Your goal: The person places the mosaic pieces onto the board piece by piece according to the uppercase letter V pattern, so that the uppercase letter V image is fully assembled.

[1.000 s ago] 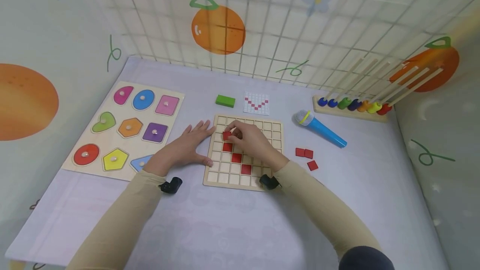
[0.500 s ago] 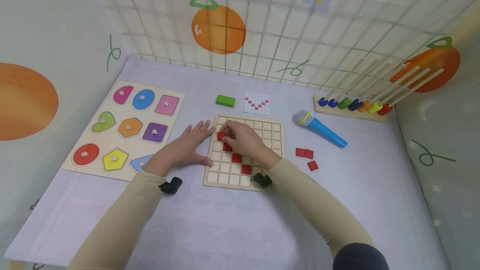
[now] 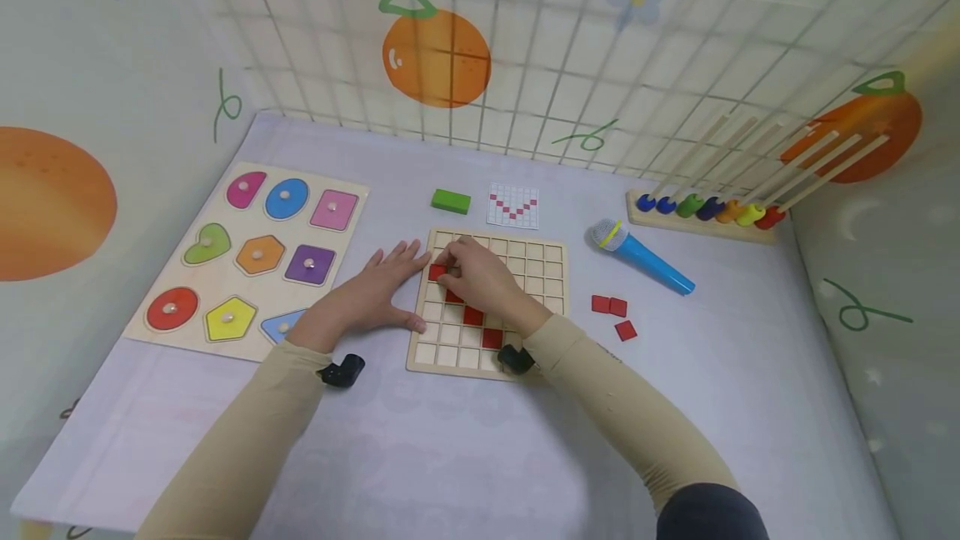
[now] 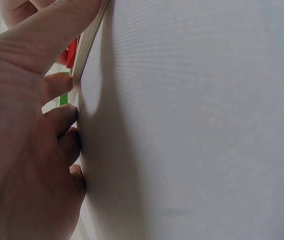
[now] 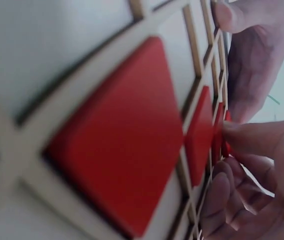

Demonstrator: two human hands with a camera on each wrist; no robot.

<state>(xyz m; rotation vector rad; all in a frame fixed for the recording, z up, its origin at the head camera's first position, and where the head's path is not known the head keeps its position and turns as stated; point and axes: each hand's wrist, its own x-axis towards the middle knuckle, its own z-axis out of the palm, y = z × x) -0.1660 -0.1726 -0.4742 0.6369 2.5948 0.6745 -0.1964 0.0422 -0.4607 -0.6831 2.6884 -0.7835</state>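
Note:
In the head view a wooden grid board (image 3: 426, 355) lies in the middle of the table. My right hand (image 3: 483, 280) pinches a red square tile (image 3: 437, 273) by its edge, over a cell near the board's left side. Diagonally below it, several red tiles (image 3: 472, 316) sit in cells; the right wrist view shows one tile (image 5: 124, 140) large and close. My left hand (image 3: 372, 297) is spread, with its thumb and index finger touching the board's left edge. In the left wrist view, its fingers (image 4: 62, 117) lie against the board's side.
Three loose red tiles (image 3: 609, 305) lie right of the board. Behind it are a green block (image 3: 451, 202) and a pattern card (image 3: 513, 206). A toy microphone (image 3: 645, 258) and bead rack (image 3: 705, 223) stand right, a shape puzzle (image 3: 225, 252) left.
My right hand has moved left with the red tile, from above the diagonal row to the cell by the board's left edge. The left hand has stayed in place.

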